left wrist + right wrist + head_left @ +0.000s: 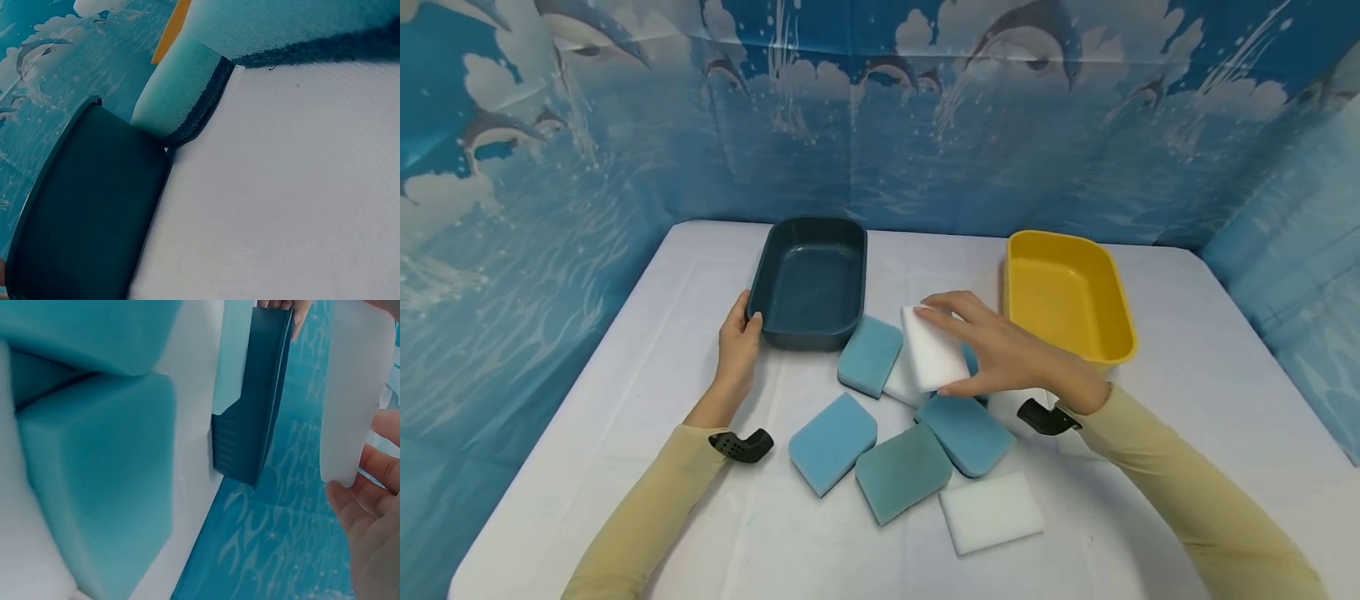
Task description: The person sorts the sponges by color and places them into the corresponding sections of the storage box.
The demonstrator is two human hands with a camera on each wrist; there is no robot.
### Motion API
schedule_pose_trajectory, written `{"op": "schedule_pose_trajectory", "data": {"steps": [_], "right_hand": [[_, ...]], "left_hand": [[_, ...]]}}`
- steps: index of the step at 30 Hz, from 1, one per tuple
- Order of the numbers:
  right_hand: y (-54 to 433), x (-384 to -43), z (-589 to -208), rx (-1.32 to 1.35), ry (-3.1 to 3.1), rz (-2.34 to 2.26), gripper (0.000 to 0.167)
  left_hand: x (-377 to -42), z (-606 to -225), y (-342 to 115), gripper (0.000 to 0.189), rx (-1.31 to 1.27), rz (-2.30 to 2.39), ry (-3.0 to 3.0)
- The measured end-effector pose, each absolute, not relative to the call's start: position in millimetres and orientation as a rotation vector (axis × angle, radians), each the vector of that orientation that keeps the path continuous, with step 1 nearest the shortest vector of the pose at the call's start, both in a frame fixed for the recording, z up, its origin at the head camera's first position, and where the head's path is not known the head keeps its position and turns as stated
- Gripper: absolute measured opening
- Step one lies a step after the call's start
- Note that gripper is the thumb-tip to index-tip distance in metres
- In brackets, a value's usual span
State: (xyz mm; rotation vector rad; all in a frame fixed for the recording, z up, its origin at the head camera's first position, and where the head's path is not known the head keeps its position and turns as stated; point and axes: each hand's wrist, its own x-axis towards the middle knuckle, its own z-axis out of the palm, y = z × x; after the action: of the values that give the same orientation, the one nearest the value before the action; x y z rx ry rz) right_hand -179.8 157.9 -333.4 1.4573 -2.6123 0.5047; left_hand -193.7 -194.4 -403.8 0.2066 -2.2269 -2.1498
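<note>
My left hand grips the left rim of a dark teal plastic bin, with the thumb on the near side. Raised over a group of sponges, my right hand pinches a white sponge between thumb and fingers; the right wrist view shows this white sponge held by its edges. Beneath it lie a blue sponge touching the bin, a partly hidden white sponge and a blue sponge with a dark underside.
A yellow bin stands at the back right. Nearer the front lie a blue sponge, a grey-green sponge and a white sponge on the white-covered table. A dolphin-printed curtain hangs behind.
</note>
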Motion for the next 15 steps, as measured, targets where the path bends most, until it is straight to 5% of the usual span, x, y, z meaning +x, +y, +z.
{"op": "schedule_pose_trajectory", "data": {"steps": [15], "right_hand": [[135, -199, -328, 1.514, -2.557, 0.517, 0.092]], "left_hand": [[-193, -404, -194, 0.055, 0.220, -2.126, -2.249]]}}
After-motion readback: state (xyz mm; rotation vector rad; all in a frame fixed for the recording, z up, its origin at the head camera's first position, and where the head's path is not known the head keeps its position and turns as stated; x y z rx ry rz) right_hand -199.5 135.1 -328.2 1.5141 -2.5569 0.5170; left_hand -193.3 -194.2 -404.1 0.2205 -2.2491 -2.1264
